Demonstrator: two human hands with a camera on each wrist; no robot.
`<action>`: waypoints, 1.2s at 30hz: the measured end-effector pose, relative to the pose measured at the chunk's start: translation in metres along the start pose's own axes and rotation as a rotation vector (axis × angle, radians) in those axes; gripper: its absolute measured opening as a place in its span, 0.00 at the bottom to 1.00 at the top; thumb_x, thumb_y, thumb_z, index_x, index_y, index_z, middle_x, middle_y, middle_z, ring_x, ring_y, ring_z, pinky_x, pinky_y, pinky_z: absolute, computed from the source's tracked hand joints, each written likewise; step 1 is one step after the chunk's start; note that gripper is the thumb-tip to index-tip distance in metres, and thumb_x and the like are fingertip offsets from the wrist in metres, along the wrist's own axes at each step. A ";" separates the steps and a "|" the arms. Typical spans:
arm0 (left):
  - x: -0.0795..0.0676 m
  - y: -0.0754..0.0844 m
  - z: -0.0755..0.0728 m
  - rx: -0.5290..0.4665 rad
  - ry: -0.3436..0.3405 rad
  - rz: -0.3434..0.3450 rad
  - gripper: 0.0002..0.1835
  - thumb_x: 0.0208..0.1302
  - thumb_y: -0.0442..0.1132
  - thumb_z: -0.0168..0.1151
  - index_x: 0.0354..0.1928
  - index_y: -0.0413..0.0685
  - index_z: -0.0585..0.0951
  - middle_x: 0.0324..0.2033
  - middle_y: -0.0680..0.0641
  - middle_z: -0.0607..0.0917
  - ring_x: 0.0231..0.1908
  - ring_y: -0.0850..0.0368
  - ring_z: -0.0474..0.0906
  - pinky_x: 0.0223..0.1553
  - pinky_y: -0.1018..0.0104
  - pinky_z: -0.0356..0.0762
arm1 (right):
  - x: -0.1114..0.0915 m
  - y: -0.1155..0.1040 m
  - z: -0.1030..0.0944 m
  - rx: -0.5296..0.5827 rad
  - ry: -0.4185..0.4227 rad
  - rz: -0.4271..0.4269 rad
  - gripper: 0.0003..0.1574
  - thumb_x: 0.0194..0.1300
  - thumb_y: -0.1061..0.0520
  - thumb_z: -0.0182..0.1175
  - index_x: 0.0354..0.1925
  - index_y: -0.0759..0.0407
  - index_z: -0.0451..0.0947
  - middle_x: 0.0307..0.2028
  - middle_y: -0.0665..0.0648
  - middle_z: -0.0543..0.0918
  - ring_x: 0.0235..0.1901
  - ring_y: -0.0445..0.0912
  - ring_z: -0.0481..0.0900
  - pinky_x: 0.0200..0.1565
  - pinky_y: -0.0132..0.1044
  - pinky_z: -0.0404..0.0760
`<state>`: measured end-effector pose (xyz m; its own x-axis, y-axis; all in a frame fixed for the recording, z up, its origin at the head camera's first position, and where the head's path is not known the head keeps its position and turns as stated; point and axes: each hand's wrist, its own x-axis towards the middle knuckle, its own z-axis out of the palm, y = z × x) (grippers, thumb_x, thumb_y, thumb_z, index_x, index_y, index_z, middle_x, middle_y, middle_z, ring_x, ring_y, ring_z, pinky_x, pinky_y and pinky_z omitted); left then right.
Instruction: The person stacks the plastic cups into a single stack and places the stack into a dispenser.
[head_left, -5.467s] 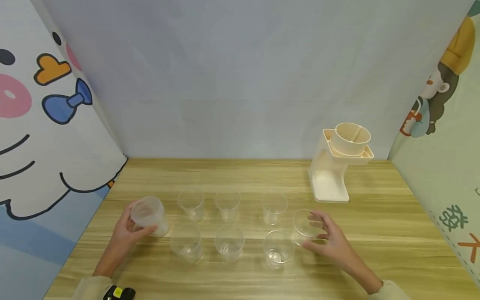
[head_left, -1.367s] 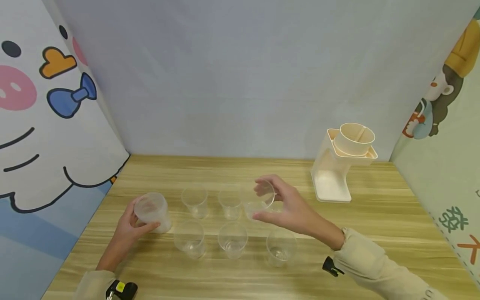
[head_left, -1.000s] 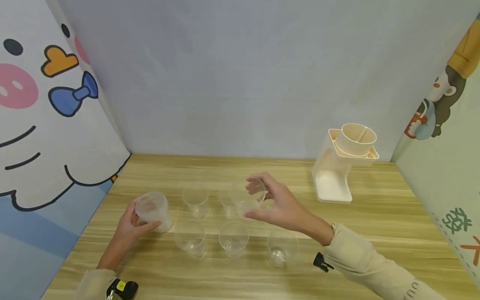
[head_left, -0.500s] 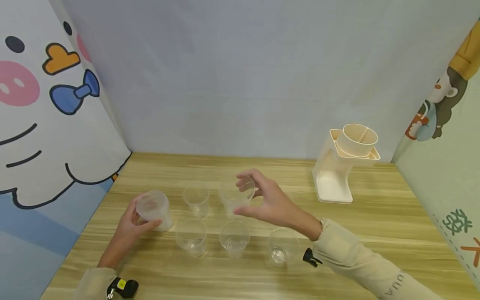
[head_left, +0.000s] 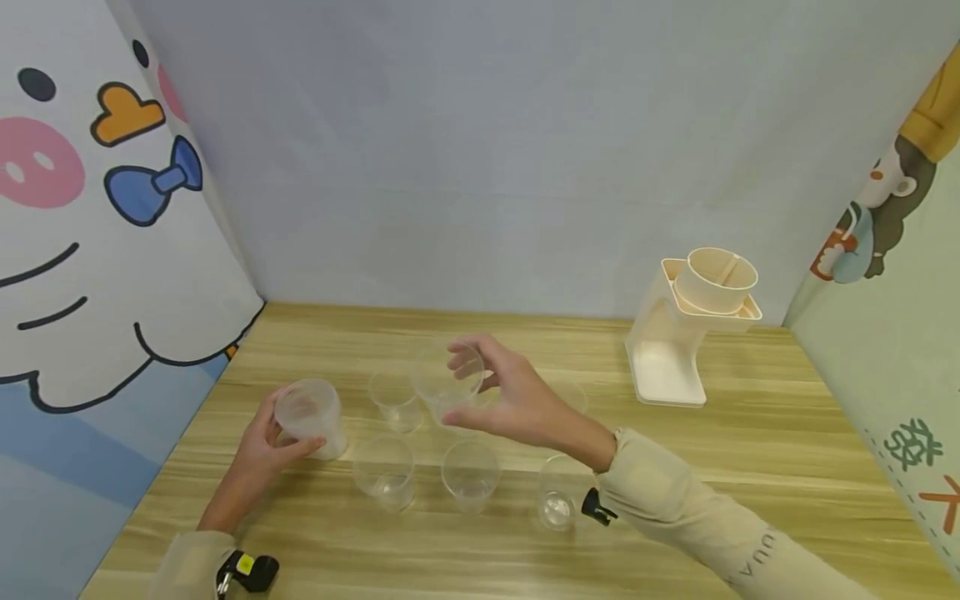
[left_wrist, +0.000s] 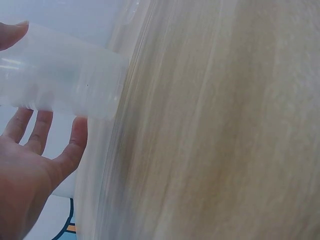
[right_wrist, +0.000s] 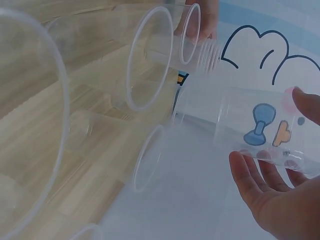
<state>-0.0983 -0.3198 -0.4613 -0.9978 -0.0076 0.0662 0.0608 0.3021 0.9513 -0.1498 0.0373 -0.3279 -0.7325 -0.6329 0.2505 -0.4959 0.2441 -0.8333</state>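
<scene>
My left hand (head_left: 262,450) grips a stack of translucent plastic cups (head_left: 309,410) at the table's left, fingers on one side and thumb on the other. In the left wrist view, the cup stack (left_wrist: 65,75) stands with its base at the tabletop. My right hand (head_left: 510,396) holds a clear plastic cup (head_left: 442,379) upright in the air, thumb and fingers on opposite sides. In the right wrist view, this held cup (right_wrist: 260,125) is raised above the other cups. It overlaps the back middle cup in the head view and partly hides it.
Clear cups stand in two rows: a back left cup (head_left: 396,404), front left cup (head_left: 388,479), front middle cup (head_left: 471,479) and front right cup (head_left: 564,496). The back right cup (head_left: 572,398) is partly behind my wrist. A cream dripper stand (head_left: 663,367) is at the back right.
My right hand has carried the clear cup from the right side leftward past the back right cup to the back middle. The left hand keeps its hold on the stack. The view has shifted slightly.
</scene>
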 end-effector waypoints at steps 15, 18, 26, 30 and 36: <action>-0.001 0.002 0.003 -0.013 0.011 0.021 0.43 0.55 0.30 0.68 0.70 0.49 0.55 0.60 0.46 0.64 0.55 0.67 0.64 0.45 0.77 0.72 | 0.019 -0.004 0.015 0.024 -0.035 -0.013 0.43 0.53 0.54 0.71 0.63 0.57 0.63 0.52 0.56 0.75 0.52 0.49 0.75 0.46 0.40 0.77; -0.001 0.002 0.002 -0.012 0.010 0.020 0.44 0.55 0.30 0.68 0.70 0.50 0.55 0.60 0.46 0.63 0.55 0.66 0.64 0.45 0.77 0.71 | 0.023 -0.004 0.018 0.023 -0.036 -0.014 0.44 0.53 0.53 0.71 0.63 0.57 0.62 0.52 0.55 0.74 0.51 0.49 0.75 0.46 0.39 0.77; -0.001 0.003 0.002 -0.010 0.011 0.016 0.44 0.55 0.30 0.69 0.70 0.50 0.55 0.61 0.45 0.63 0.55 0.65 0.64 0.45 0.77 0.71 | 0.033 -0.002 0.026 0.040 -0.034 -0.021 0.44 0.53 0.54 0.71 0.63 0.57 0.60 0.52 0.55 0.74 0.51 0.47 0.75 0.47 0.39 0.76; -0.002 0.003 0.002 -0.009 0.013 0.012 0.44 0.55 0.30 0.68 0.70 0.50 0.55 0.61 0.45 0.63 0.55 0.66 0.64 0.45 0.77 0.71 | 0.038 -0.002 0.030 0.041 -0.032 -0.024 0.44 0.53 0.55 0.71 0.63 0.59 0.60 0.51 0.55 0.75 0.50 0.46 0.75 0.46 0.37 0.77; -0.001 0.004 0.002 0.002 0.014 -0.003 0.44 0.55 0.31 0.69 0.70 0.50 0.55 0.61 0.44 0.62 0.55 0.68 0.63 0.45 0.78 0.71 | 0.044 -0.006 0.035 0.042 -0.044 -0.013 0.45 0.53 0.56 0.71 0.64 0.60 0.59 0.52 0.56 0.75 0.51 0.47 0.75 0.47 0.38 0.77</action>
<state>-0.0968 -0.3168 -0.4581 -0.9975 -0.0220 0.0678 0.0579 0.3039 0.9509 -0.1629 -0.0180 -0.3294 -0.7045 -0.6677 0.2408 -0.4851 0.2053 -0.8500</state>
